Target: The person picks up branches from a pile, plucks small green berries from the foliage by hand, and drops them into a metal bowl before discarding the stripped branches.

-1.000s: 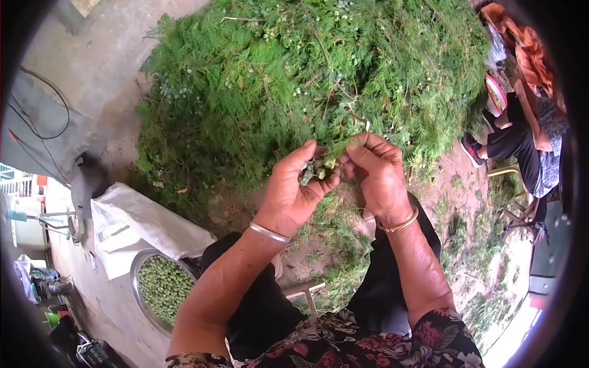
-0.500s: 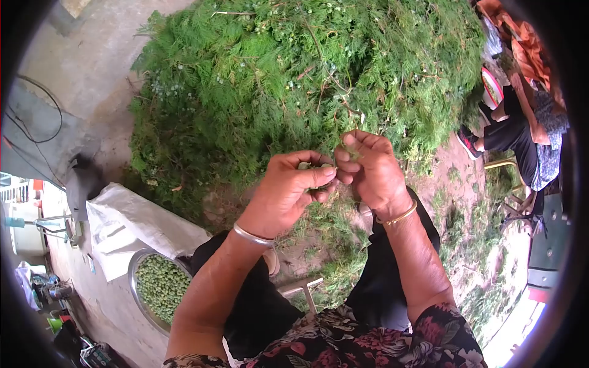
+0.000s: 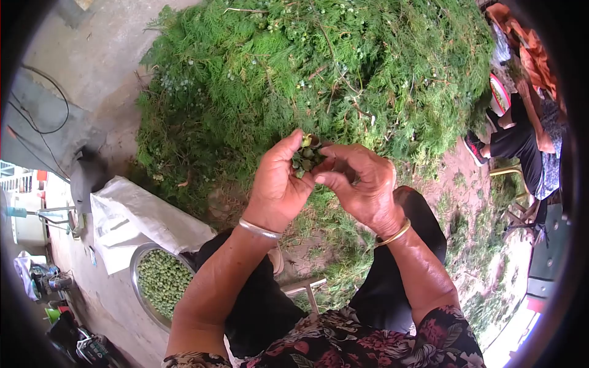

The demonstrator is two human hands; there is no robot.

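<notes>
A small handful of green cones (image 3: 305, 158) lies in my left hand (image 3: 276, 184), with the thumb raised and the fingers cupped round them. Close against it is my right hand (image 3: 365, 187), its fingers and thumb curled inward at the edge of the cones; what its fingertips pinch is hidden. Just beyond both hands rises a large heap of leafy green conifer branches (image 3: 257, 92), with small pale cones among the foliage. Down to the left, a round metal basin (image 3: 136, 283) contains many loose green cones (image 3: 162, 282).
A white sack (image 3: 141, 214) lies beside the basin. Fallen sprigs cover the ground around my legs, near a wooden stool bar (image 3: 304, 286). At the right sits another person (image 3: 521, 138), near a red-rimmed bowl (image 3: 500, 95). Black cables (image 3: 46, 132) run at the far left.
My left hand has turned and opened upward, showing the cones in it. My right hand has lowered, its fingers now bent toward the left palm. The view has shifted slightly.
</notes>
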